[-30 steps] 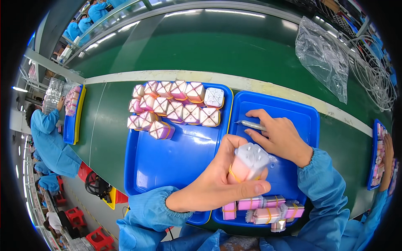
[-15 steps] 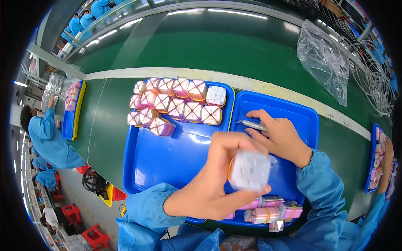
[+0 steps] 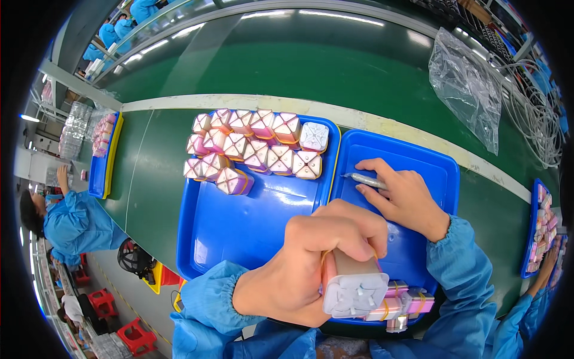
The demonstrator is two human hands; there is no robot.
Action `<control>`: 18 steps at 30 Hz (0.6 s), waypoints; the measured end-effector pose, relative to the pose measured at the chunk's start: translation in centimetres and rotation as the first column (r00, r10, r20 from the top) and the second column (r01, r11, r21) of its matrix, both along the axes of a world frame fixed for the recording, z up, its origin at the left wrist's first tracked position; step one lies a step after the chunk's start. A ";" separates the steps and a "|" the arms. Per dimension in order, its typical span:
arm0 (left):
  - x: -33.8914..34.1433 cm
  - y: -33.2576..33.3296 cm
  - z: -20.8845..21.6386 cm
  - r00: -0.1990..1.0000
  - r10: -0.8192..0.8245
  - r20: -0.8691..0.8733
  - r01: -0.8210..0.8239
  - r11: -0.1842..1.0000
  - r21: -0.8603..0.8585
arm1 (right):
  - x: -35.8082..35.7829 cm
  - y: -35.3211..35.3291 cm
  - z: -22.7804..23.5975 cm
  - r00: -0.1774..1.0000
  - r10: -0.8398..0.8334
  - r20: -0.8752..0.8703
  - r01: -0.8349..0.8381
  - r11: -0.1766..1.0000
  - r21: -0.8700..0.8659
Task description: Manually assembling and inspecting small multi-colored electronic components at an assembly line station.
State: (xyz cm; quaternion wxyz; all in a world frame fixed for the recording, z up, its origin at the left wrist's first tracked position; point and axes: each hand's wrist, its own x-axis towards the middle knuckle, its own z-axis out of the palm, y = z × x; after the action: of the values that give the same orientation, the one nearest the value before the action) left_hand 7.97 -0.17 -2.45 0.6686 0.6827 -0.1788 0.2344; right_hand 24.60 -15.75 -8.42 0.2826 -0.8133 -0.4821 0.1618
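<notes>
My left hand (image 3: 290,269) is closed around a block bound with a yellow band; its white square cap (image 3: 357,295) faces up toward me and its beige side shows under my fingers. Between the thumb and fingers of my right hand (image 3: 409,197) is a slim grey pen-like tool (image 3: 367,180), its thin tip pointing left over the right blue tray (image 3: 433,164). Banded pink blocks (image 3: 418,302) lie on their sides at that tray's near end, partly behind the held block. Several banded blocks with X-marked tops (image 3: 262,124) stand in rows in the left blue tray (image 3: 239,239).
A pale strip (image 3: 388,124) runs along the far side of the green table (image 3: 143,179). Clear plastic bags (image 3: 463,90) and coiled cables (image 3: 529,113) lie at the far right. Co-workers in blue (image 3: 84,221) sit at both sides, near other trays (image 3: 110,158) of blocks.
My left hand has turned the block and brought it lower, so its side shows now. My right hand keeps the pen-like tool in nearly the same place. The left co-worker has turned and raised a hand.
</notes>
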 end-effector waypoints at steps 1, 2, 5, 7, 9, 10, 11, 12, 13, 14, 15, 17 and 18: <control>0.0 0.0 0.1 1.000 -0.012 -0.009 0.012 1.000 0.000 | 0.1 -0.2 0.2 1.000 0.022 -0.021 -0.022 1.000 -0.019; -0.1 0.0 0.2 1.000 -0.024 -0.017 0.024 1.000 0.000 | 0.2 -0.5 0.3 0.998 0.044 -0.042 -0.046 0.998 -0.038; -0.2 -0.2 0.4 0.999 -0.016 -0.038 0.015 1.000 -0.023 | 0.1 -1.7 1.5 0.936 0.293 -0.196 -0.319 0.940 -0.121; -0.3 -0.2 0.3 0.999 -0.010 -0.047 0.009 1.000 -0.023 | -1.2 -2.4 2.4 0.851 0.422 -0.312 -0.490 0.852 -0.184; -0.3 -0.2 0.3 0.999 -0.007 -0.048 0.006 1.000 -0.023 | -3.7 -3.2 2.6 0.796 0.463 -0.390 -0.568 0.794 -0.218; -0.3 -0.3 0.3 0.999 -0.005 -0.045 0.004 1.000 -0.018 | -4.7 -3.7 2.3 0.769 0.480 -0.422 -0.598 0.774 -0.209; -0.2 -0.3 0.3 0.999 -0.002 -0.040 0.001 1.000 -0.009 | -5.6 -4.1 1.0 0.741 0.505 -0.442 -0.616 0.773 -0.151; -0.3 -0.2 0.3 0.999 0.003 -0.037 -0.003 1.000 0.001 | -5.8 -4.1 0.2 0.720 0.517 -0.463 -0.626 0.771 -0.114; -0.3 -0.2 0.4 0.999 0.009 -0.032 -0.008 1.000 0.016 | -6.0 -4.0 -0.6 0.697 0.531 -0.483 -0.637 0.768 -0.075; -0.4 -0.1 0.4 1.000 0.016 -0.027 -0.015 0.999 0.032 | -6.1 -3.8 -1.1 0.682 0.531 -0.503 -0.640 0.767 -0.057; -0.4 0.1 0.2 1.000 0.017 -0.018 -0.015 0.998 0.069 | -6.1 -3.5 -1.1 0.674 0.535 -0.510 -0.655 0.752 -0.077; -0.9 1.2 -0.1 1.000 0.022 0.002 -0.022 0.989 0.144 | -6.2 -2.9 -0.3 0.665 0.547 -0.509 -0.694 0.705 -0.149; -1.5 2.1 0.4 0.995 0.080 -0.053 -0.061 0.952 0.300 | -5.8 -2.5 0.9 0.668 0.553 -0.498 -0.711 0.671 -0.209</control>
State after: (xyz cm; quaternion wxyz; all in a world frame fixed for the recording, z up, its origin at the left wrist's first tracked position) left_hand 6.46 1.95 -2.01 0.5548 0.7887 -0.1658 0.2063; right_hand 18.80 -18.28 -7.48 0.1313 -0.5774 -0.6297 0.5028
